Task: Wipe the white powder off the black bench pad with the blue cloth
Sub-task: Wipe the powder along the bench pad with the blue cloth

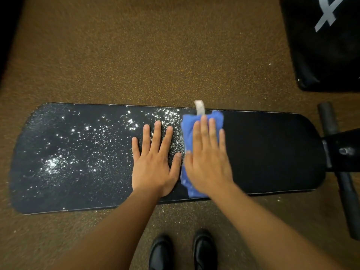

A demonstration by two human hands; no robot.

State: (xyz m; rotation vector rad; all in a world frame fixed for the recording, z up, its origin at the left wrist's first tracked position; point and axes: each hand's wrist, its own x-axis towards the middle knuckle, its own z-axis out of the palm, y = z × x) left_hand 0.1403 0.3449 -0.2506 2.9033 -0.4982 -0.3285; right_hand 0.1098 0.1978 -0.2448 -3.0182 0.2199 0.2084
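Observation:
The long black bench pad lies across the view. White powder speckles its left half up to the middle; the right half looks bare black. The blue cloth lies crumpled on the pad near the middle. My right hand presses flat on the cloth with straight fingers, hiding most of it. My left hand rests flat on the pad just left of the cloth, fingers spread, on powdered surface.
Speckled brown floor surrounds the bench. A black padded piece with a white mark stands at the top right. The bench's metal frame and foam rollers are at the right end. My black shoes stand below the pad's near edge.

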